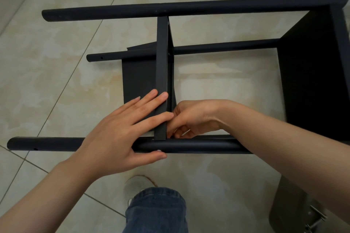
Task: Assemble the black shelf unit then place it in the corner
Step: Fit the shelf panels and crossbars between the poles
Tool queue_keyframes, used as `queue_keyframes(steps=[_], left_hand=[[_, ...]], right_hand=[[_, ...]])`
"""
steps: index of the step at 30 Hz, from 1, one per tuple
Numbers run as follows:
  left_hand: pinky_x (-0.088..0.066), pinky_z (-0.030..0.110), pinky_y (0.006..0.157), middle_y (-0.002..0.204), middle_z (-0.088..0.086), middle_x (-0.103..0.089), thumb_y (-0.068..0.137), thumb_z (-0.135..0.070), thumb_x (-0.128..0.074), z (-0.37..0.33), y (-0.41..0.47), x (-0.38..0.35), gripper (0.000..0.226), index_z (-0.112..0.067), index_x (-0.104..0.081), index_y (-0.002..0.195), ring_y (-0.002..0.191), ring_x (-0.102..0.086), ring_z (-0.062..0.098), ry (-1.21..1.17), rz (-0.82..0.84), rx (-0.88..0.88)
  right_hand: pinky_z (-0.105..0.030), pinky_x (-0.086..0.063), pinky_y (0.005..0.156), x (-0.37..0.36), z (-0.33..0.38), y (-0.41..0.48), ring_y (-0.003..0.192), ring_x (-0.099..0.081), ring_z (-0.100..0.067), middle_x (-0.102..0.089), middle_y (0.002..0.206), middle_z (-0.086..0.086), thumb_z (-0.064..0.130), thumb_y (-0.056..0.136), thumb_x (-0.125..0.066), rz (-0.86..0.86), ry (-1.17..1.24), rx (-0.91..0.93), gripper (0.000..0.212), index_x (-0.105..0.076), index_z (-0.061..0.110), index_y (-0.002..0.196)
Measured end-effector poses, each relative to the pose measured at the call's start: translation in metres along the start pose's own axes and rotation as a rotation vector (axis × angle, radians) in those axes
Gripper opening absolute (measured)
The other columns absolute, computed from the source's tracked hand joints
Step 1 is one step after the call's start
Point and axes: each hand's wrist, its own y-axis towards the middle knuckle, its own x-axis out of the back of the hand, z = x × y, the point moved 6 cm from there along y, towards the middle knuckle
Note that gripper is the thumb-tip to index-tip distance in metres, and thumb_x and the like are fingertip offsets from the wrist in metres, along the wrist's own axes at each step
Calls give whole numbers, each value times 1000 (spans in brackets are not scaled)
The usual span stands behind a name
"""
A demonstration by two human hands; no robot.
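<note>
- Your left grip (121, 134) is spread flat, fingers straight on the middle shelf panel (162, 62), thumb against the near pole (189, 146).
- Your right grip (189, 119): fingers curled at the panel-pole joint; can't tell if clamped on anything.
- Black shelf unit (312, 72) lies sideways on the tile floor (56, 62).

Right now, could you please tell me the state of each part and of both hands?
Shelf unit: lying on its side on the floor, part-built.
Middle shelf: on edge between far pole and near pole.
End shelf: joined to the poles at right.
Loose panel: flat beneath the shelf unit.
Left hand: fingers straight, pressing the middle shelf.
Right hand: fingers curled at the shelf-pole joint; contents hidden.
</note>
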Motion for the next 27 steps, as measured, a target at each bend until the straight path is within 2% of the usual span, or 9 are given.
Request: queue_keyframes(steps=[4,8,14,17,21,27], left_hand=[[-21,35,124,167,-1,-24,91,-67,-53,0,0,0,73,-27,-42,151,156,-18,18,-3,-2,0],[-21,36,124,167,0,-24,91,-67,-53,0,0,0,73,-26,-43,151,156,-19,18,0,-2,-1],[-20,34,124,168,-1,-23,92,-67,-52,0,1,0,73,-27,-41,151,156,-17,17,1,7,2],[-20,35,124,168,0,-23,91,-67,-52,0,0,0,73,-27,-41,151,156,-17,17,4,10,4],[-21,34,123,168,-1,-24,91,-67,-53,-1,0,1,73,-27,-42,151,156,-17,17,0,8,8],[-22,34,123,167,0,-25,90,-67,-54,0,0,0,72,-26,-45,149,156,-18,17,-7,4,8]], right_hand=[[-25,-48,78,1,1,-4,70,-59,-9,-71,82,-1,11,90,-68,31,5,-1,13,-76,14,81],[-25,-47,76,-1,0,-2,68,-57,-9,-69,76,1,11,88,-68,-7,-48,-7,14,-75,16,77],[-27,-48,84,2,0,-4,79,-61,-10,-71,88,1,16,89,-70,27,-23,-9,9,-77,18,84],[-29,-51,83,0,-3,0,82,-65,-12,-72,91,-3,15,89,-69,-6,-50,-13,8,-77,15,90],[-32,-51,90,-1,-2,0,88,-63,-16,-72,95,-5,14,88,-69,-7,-22,-10,8,-76,13,92],[-31,-51,87,0,-2,-2,90,-65,-17,-73,95,-4,17,90,-68,-7,-77,-42,9,-75,15,95]])
